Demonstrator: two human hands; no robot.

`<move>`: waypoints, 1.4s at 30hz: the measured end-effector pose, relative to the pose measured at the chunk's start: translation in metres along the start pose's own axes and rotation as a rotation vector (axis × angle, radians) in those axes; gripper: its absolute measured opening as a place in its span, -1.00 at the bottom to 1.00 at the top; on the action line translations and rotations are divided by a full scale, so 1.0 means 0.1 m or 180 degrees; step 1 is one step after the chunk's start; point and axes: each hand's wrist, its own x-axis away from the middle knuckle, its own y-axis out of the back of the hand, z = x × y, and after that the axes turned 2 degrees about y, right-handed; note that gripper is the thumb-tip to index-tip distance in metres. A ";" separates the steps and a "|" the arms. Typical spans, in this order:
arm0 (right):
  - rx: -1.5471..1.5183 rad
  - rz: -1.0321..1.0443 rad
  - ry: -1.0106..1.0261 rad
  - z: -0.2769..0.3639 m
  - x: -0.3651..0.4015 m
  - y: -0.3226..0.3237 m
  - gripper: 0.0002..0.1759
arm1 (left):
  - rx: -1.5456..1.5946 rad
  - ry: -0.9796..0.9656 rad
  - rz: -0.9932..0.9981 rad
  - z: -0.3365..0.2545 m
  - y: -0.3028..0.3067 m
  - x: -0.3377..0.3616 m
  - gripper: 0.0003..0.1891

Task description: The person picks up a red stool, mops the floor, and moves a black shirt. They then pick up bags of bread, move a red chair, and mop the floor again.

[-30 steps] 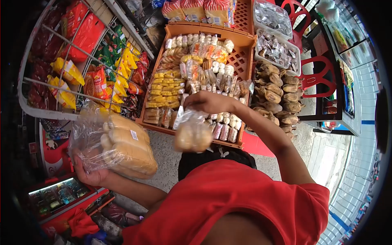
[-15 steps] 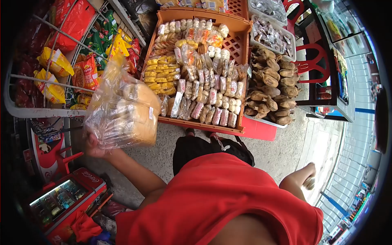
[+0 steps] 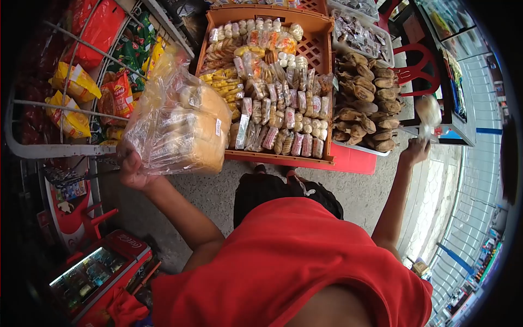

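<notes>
My left hand [image 3: 135, 170] is closed on the gathered side of a clear plastic bag of bread loaves [image 3: 199, 128], held up between the wire rack and the orange crate. On the right, my right hand [image 3: 415, 151] is raised, its fingers closed round the lower end of a small wrapped item [image 3: 429, 111], pale and blurred. The orange crate [image 3: 278, 12] holds rows of small packaged baked goods [image 3: 272, 103]. To its right lie brown bananas [image 3: 361, 103] in a tray.
Snack packets [image 3: 117, 94] fill the wire rack [image 3: 60, 148] at left. A red drinks cooler [image 3: 122, 240] stands at lower left. Red chairs [image 3: 418, 73] and a dark shelf unit are at upper right. A red surface [image 3: 354, 159] lies under the crate.
My right hand has risen and moved forward with the small wrapped item. My left hand and the bread bag have shifted slightly up and to the right.
</notes>
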 end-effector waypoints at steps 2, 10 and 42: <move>0.0246 0.1032 0.0257 0.89 0.51 -0.91 -0.76 | -0.0135 -0.0120 -0.0241 -0.08 0.17 0.21 -0.43; -0.1014 0.3947 -0.0447 2.17 1.70 -1.93 -0.82 | -0.0576 -0.0097 -0.1856 -0.36 -0.13 0.56 -0.78; -0.2024 0.5847 -0.0381 2.86 3.57 -1.29 -0.94 | -0.0955 0.2320 0.1367 0.71 -0.49 0.31 -0.68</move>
